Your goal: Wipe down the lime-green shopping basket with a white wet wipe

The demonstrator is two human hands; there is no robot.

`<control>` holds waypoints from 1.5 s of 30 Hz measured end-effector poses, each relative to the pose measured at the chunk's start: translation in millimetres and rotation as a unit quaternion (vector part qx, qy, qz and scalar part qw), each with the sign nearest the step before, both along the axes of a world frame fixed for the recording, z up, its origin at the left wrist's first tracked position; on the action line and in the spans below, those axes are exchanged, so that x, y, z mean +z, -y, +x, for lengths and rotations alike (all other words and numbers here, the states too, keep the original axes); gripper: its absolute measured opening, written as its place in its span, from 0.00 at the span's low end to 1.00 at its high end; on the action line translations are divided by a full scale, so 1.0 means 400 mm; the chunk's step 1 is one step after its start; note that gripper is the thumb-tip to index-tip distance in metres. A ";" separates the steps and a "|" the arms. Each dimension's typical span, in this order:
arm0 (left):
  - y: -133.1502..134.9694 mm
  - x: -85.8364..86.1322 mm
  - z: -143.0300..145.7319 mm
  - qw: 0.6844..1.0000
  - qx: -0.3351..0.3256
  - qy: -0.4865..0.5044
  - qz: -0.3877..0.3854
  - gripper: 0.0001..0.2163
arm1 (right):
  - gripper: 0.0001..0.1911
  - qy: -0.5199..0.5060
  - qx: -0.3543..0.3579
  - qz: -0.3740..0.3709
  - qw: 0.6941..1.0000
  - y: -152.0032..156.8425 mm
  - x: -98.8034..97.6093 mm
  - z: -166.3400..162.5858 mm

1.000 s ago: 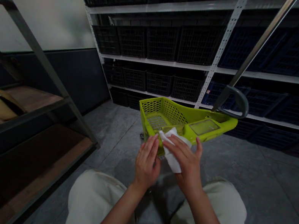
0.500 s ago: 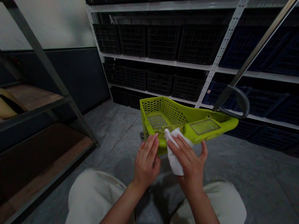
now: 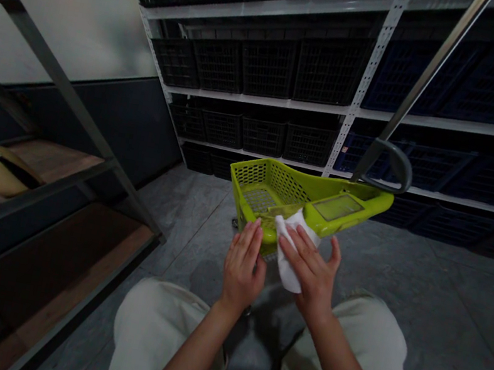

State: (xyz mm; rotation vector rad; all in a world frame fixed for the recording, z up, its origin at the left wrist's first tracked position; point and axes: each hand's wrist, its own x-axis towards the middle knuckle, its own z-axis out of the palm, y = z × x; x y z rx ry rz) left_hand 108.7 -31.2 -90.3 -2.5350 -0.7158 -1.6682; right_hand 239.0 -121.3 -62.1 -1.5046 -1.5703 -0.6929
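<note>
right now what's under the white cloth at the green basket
Under the white cloth is the near side of the green basket, which shows left and right of the cloth. The patch directly beneath is covered and cannot be seen.

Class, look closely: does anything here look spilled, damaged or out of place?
No, nothing stands out. The green basket shows no visible break, with the left hand on its near edge and the right holding a white cloth against it. Black crates sit in rows. Dim light could hide small marks.

Forearms (image 3: 202,346) forward, left fingers (image 3: 244,245) extended
</note>
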 end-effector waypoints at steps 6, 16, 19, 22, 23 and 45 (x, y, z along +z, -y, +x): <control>0.005 0.009 0.000 1.000 -0.001 0.002 -0.002 0.32 | 0.23 -0.035 -0.093 0.057 0.993 -0.001 -0.021 0.054; 0.003 0.004 -0.008 1.000 -0.005 -0.009 -0.008 0.31 | 0.23 0.041 0.014 0.036 0.998 -0.014 -0.037 0.002; 0.003 0.009 -0.008 1.000 -0.006 -0.012 -0.006 0.33 | 0.25 0.008 -0.062 0.077 0.995 -0.013 -0.059 0.051; 0.005 0.008 -0.006 1.000 -0.010 -0.007 -0.008 0.33 | 0.25 -0.030 -0.096 0.091 0.991 -0.016 -0.058 0.038; 0.005 0.007 -0.006 1.000 -0.011 -0.006 -0.009 0.33 | 0.25 -0.028 -0.082 0.086 0.993 -0.017 -0.053 0.022; 0.000 0.004 -0.011 1.000 -0.010 -0.005 -0.001 0.31 | 0.23 0.038 0.055 -0.008 0.998 -0.010 -0.002 -0.015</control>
